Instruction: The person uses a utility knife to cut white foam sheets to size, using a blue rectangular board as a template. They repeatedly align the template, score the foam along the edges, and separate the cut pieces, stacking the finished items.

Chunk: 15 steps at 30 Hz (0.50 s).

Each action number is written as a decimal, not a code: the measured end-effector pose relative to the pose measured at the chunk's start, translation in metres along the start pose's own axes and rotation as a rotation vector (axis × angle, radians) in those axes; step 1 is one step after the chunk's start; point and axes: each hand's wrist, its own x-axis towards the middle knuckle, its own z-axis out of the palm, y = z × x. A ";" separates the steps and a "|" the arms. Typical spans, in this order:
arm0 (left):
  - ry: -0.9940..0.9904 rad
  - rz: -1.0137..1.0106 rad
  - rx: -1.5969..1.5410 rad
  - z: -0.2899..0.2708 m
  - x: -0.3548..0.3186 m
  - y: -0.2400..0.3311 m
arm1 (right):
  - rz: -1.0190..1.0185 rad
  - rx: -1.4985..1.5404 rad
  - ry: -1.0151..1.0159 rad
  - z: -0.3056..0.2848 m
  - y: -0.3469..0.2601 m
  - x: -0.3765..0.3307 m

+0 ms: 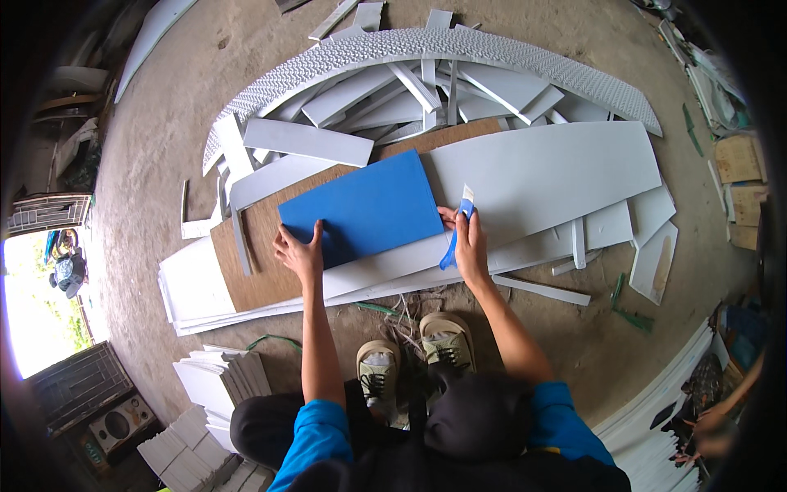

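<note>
A flat blue rectangular board (369,201) lies tilted over a brown wooden panel (246,279) and the white sheets beneath it. My left hand (302,250) grips the board's lower left edge, thumb on top and fingers around the side. At the right end, my right hand (469,242) is closed round a utility knife (466,201) with a blue handle, its pale blade end pointing up and away from me. Some of that hand's fingers touch the board's right edge. A large white sheet (549,172) with a curved outline spreads out to the right of the board.
Behind the panel lies a heap of white offcuts (361,94), with a long curved textured strip (426,45) across it. Stacked white pieces (221,381) stand at lower left. My shoes (447,340) are on the concrete floor, near green strap scraps (631,316). Another person's arm (742,389) shows at right.
</note>
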 end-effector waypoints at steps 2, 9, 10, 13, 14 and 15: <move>-0.006 -0.004 0.022 0.000 0.000 -0.001 | -0.003 -0.022 0.011 0.002 0.002 -0.001; 0.145 0.088 0.081 -0.007 -0.012 0.031 | 0.021 -0.159 0.110 0.000 -0.002 0.005; 0.226 0.149 0.087 -0.011 -0.017 0.050 | 0.040 -0.320 0.141 -0.008 -0.007 0.007; 0.130 0.558 -0.097 -0.019 -0.018 0.104 | 0.136 -0.604 -0.001 -0.018 -0.025 0.022; 0.048 0.626 -0.187 -0.024 -0.021 0.135 | 0.024 -0.757 0.010 -0.021 -0.015 0.026; -0.037 0.668 -0.352 -0.011 -0.013 0.142 | -0.109 -0.891 0.003 -0.016 -0.012 0.032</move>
